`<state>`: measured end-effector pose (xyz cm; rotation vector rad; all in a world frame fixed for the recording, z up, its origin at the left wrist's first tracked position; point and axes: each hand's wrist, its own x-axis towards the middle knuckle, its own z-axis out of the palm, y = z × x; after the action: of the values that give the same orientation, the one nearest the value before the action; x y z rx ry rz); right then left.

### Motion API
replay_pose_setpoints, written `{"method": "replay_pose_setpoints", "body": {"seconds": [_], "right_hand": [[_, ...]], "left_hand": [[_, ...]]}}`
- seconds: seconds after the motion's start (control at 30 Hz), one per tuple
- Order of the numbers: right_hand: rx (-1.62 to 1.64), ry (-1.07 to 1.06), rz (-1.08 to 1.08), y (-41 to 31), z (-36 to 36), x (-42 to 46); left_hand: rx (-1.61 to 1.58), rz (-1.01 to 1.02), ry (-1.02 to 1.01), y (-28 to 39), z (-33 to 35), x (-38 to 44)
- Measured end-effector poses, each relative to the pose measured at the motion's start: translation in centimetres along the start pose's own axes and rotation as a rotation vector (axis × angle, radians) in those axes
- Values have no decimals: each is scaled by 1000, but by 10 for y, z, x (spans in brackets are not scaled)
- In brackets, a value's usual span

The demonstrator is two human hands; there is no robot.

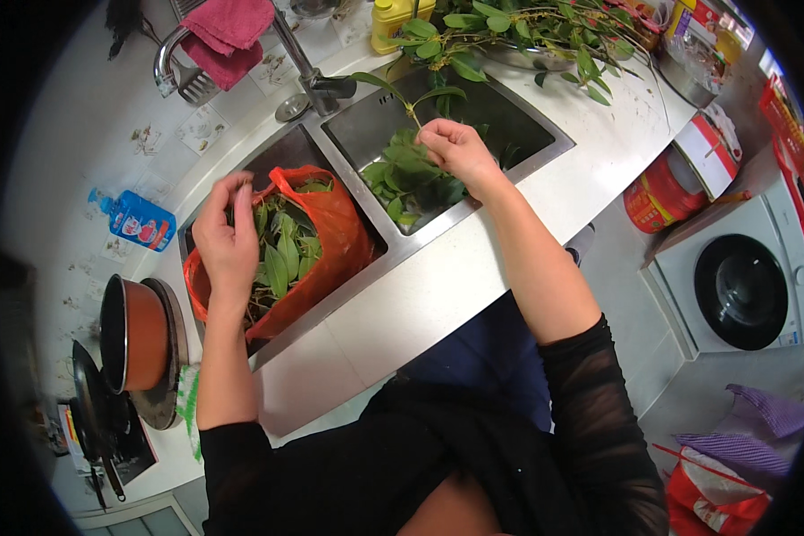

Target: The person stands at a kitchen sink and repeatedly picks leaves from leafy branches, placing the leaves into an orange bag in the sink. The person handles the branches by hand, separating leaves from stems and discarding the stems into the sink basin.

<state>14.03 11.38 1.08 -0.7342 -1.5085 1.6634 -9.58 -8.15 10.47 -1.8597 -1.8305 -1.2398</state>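
Note:
My right hand (457, 151) pinches the stem of a small leafy sprig (410, 107) above the right sink basin (536, 134). Below it, a heap of green leafy twigs (405, 167) lies in that basin. My left hand (226, 234) is raised over the left basin, at the rim of a red plastic bag (338, 224); its thumb and fingertips come together on a small brownish bit, too small to name. Inside the bag are green leaves (283, 258) and thin brown stems. More leafy branches (502, 27) with small yellow blossoms lie over a metal bowl (532, 59) behind the right basin.
A faucet (321, 90) with a pink cloth (228, 37) stands behind the basins. Blue soap bottle (141, 220), brown pot (141, 335) and pans (90, 395) are left; a yellow bottle (385, 27) is at the back. The white counter edge (402, 288) runs before me; a washing machine (740, 288) stands right.

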Motion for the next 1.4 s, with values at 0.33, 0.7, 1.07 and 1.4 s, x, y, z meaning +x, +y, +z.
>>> {"method": "replay_pose_setpoints", "body": {"seconds": [0.33, 0.7, 1.07, 1.4], "right_hand": [[-119, -8, -91, 16, -5, 4], [-228, -25, -164, 16, 0, 4], [-119, -86, -152, 14, 3, 3], [-64, -57, -183, 15, -4, 6]], "left_hand": [[103, 370, -61, 45, 72, 26], [250, 444, -232, 8, 158, 58], [-143, 44, -48, 16, 176, 46], [-518, -324, -9, 30, 205, 29]]}}
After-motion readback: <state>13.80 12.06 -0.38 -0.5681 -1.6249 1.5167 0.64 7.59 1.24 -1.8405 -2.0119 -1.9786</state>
